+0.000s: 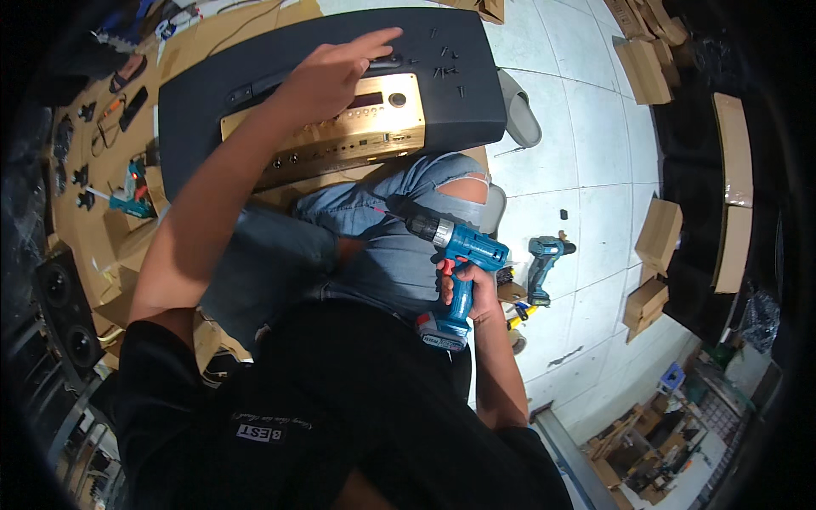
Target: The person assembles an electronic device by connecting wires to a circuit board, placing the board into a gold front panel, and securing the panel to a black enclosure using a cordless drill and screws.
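A teal cordless drill (463, 246) is in my right hand (476, 289), fingers wrapped round its grip and trigger. Its dark chuck and long bit point up and left, above my jeans. My left hand (336, 76) reaches over a large black speaker cabinet (463, 115), fingers stretched to the right and nothing seen in them. Beneath that hand lies a gold control panel (374, 127) with knobs and sockets, partly hidden by my forearm. Several dark screws (446, 71) are scattered on the cabinet, right of my fingertips. A recessed handle (242, 93) shows on the cabinet.
On the tiled floor at right stand a second teal drill (541, 268) and small cardboard boxes (659, 234). A grey sandal (520, 110) touches the cabinet's right side. At left, a teal glue gun (132, 204) and a phone (133, 110) lie on cardboard.
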A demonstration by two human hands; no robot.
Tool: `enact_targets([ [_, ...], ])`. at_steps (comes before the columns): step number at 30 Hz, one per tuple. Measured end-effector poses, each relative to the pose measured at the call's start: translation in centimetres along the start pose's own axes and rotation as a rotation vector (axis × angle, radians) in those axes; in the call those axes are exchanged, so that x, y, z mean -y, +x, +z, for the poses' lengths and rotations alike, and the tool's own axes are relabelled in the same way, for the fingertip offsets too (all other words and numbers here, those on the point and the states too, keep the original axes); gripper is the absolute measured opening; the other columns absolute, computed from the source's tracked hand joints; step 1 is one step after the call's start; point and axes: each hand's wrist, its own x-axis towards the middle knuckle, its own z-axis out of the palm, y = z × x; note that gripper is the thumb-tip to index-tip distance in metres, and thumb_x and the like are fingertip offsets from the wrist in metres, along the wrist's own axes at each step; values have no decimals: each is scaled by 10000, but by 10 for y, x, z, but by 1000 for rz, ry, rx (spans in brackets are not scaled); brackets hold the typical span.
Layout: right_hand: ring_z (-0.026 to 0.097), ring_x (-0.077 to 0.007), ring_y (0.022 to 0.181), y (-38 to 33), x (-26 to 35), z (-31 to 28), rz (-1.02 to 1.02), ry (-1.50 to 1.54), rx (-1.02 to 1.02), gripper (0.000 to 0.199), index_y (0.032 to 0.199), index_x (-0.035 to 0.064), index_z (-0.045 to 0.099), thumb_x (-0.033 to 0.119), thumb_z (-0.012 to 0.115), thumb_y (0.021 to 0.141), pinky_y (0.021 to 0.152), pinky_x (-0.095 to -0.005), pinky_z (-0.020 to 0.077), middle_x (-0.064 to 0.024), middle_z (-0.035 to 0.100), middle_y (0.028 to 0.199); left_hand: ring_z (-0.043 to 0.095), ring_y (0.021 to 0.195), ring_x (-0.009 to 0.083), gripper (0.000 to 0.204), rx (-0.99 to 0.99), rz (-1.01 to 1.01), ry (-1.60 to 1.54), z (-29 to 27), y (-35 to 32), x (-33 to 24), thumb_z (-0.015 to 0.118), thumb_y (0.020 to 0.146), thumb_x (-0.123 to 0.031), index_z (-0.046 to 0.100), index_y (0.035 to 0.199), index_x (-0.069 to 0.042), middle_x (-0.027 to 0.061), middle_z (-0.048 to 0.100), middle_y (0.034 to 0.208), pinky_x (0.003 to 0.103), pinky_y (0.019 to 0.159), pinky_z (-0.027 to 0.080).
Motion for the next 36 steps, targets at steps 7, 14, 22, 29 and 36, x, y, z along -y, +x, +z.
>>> enact_targets([
  [7,593,-188,576,4,3,-7,33,75,65,424,1107,-49,621,215,600,776,541,-313,547,-92,602,754,682,1015,317,352,135,-199,261,32,51,-17,736,934,-294,725,1258,-159,136,728,1100,410,956,533],
  [14,621,-210,598,1,1,-13,7,73,61,431,1123,-68,627,173,600,767,552,-324,546,-112,614,761,701,965,241,251,38,-257,156,39,45,-16,749,919,-225,771,1133,-98,84,759,1023,360,904,551],
  [22,648,-295,620,-55,12,40,-383,-205,-2,608,1213,-125,576,137,649,669,620,-396,560,-171,624,754,643,1049,224,197,-235,-473,-1404,18,-51,-41,580,1052,-91,647,1225,-24,102,653,1138,367,942,543],
  [29,673,-287,655,-76,40,113,-641,-307,98,506,1137,-88,575,143,741,718,648,-392,567,-169,647,784,653,1183,262,164,-360,-454,-1853,6,-86,-88,609,1051,-225,647,1132,-86,46,694,1123,460,1086,515],
  [36,684,-276,682,-81,28,147,-739,-413,43,556,1241,-72,553,91,761,752,666,-402,571,-159,663,817,667,1158,264,170,-291,-376,-1950,-9,-98,-112,585,1064,-232,623,1160,-96,67,700,1160,473,1061,520],
])
